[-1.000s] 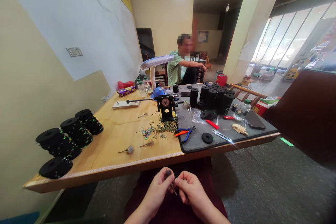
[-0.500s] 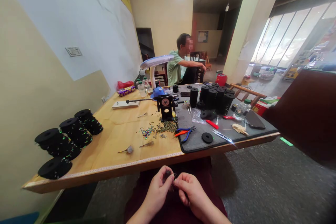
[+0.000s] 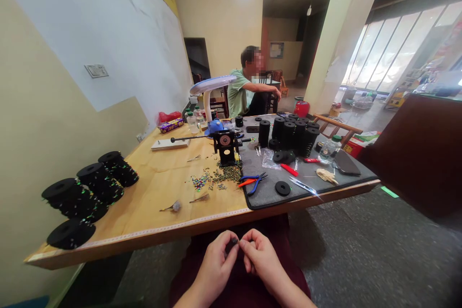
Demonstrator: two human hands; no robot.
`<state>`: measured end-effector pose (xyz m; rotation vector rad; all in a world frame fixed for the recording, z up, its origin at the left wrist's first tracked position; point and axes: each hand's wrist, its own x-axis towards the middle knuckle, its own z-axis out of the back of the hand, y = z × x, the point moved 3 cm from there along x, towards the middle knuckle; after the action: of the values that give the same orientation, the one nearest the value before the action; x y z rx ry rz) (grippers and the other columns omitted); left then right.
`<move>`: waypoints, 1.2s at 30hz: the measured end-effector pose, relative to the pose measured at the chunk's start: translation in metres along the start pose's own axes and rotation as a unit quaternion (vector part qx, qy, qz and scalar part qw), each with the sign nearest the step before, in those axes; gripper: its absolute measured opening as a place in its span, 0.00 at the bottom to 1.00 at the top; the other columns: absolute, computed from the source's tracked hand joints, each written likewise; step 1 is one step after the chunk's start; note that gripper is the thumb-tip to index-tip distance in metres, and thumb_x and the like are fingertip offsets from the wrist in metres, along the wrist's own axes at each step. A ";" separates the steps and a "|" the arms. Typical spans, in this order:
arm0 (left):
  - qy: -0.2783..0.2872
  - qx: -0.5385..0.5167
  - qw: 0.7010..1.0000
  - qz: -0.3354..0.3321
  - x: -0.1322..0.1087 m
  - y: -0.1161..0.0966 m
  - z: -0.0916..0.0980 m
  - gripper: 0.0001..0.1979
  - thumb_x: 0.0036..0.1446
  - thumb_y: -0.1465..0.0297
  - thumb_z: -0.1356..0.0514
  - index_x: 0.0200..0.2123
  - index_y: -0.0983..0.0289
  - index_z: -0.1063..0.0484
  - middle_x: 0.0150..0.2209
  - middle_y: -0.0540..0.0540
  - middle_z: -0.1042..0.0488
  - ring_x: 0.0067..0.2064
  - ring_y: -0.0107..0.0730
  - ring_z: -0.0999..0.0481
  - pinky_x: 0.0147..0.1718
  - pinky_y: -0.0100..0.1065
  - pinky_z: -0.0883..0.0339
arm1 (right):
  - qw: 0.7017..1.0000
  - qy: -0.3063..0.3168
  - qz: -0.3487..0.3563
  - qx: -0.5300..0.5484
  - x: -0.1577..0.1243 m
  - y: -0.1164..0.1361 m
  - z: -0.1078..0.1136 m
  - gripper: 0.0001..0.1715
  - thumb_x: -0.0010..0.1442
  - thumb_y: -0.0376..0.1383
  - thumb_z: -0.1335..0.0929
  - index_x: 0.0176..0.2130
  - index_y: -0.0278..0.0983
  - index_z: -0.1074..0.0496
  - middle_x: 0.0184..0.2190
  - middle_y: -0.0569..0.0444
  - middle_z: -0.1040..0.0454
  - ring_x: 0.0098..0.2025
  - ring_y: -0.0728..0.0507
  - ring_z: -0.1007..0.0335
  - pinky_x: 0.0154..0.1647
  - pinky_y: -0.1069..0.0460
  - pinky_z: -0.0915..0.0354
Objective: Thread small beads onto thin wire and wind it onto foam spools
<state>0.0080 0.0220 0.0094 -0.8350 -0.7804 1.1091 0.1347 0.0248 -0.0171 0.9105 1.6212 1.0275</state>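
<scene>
Both my hands are in front of the table edge, above my lap, with their fingertips almost meeting. My left hand [image 3: 218,262] is closed round a small dark bundle [image 3: 234,240]; only its top shows between thumb and forefinger. My right hand [image 3: 262,255] pinches thumb and forefinger together right beside that bundle. Whatever lies in the right pinch is too small to make out. On the wooden tabletop beyond lie small fan-shaped wire-like bundles [image 3: 200,198], one with a greyish round end [image 3: 175,206]. Tiny coloured beads [image 3: 201,182] and brass-coloured bits [image 3: 228,173] are heaped behind them.
A black counter device [image 3: 226,148] with a long rod stands mid-table by a blue-based lamp [image 3: 212,126]. Blue-handled pliers [image 3: 257,184], scissors-like snips [image 3: 304,186] and black foam spools [image 3: 288,134] lie on the grey mat [image 3: 267,200]. More spools [image 3: 65,190] stand left. A person [image 3: 240,89] sits beyond.
My fingertips have shifted slightly, and less of the dark bundle shows in my left hand. The whole view has moved a little, with the table appearing slightly further left.
</scene>
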 end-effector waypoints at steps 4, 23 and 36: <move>0.008 0.005 1.000 -0.005 0.000 0.001 -0.001 0.11 0.60 0.64 0.48 0.32 0.65 0.32 0.30 0.55 0.31 0.32 0.32 0.32 0.32 0.31 0.39 | 1.000 -0.012 0.018 0.003 0.000 -0.001 0.001 0.29 0.46 0.56 0.33 0.31 0.34 0.42 0.10 0.63 0.40 0.11 0.57 0.53 0.13 0.62 0.58; 0.079 -0.289 0.945 0.133 -0.001 0.005 -0.011 0.07 0.53 0.68 0.44 0.32 0.65 0.39 0.22 0.48 0.34 0.25 0.25 0.35 0.26 0.28 0.41 | 0.996 -0.027 0.045 0.069 -0.005 0.005 0.005 0.27 0.49 0.53 0.32 0.28 0.34 0.44 0.10 0.66 0.48 0.13 0.60 0.59 0.16 0.61 0.62; 0.012 -0.103 0.991 0.085 0.003 0.005 -0.005 0.06 0.52 0.69 0.45 0.26 0.66 0.34 0.24 0.50 0.34 0.28 0.28 0.37 0.29 0.28 0.42 | 0.998 -0.008 0.037 0.040 -0.006 0.006 0.004 0.26 0.48 0.52 0.32 0.28 0.34 0.44 0.11 0.65 0.45 0.14 0.59 0.56 0.17 0.61 0.60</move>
<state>0.0112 0.0253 0.0034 -1.1023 -0.8247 1.1798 0.1400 0.0226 -0.0102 1.0365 1.6345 1.0101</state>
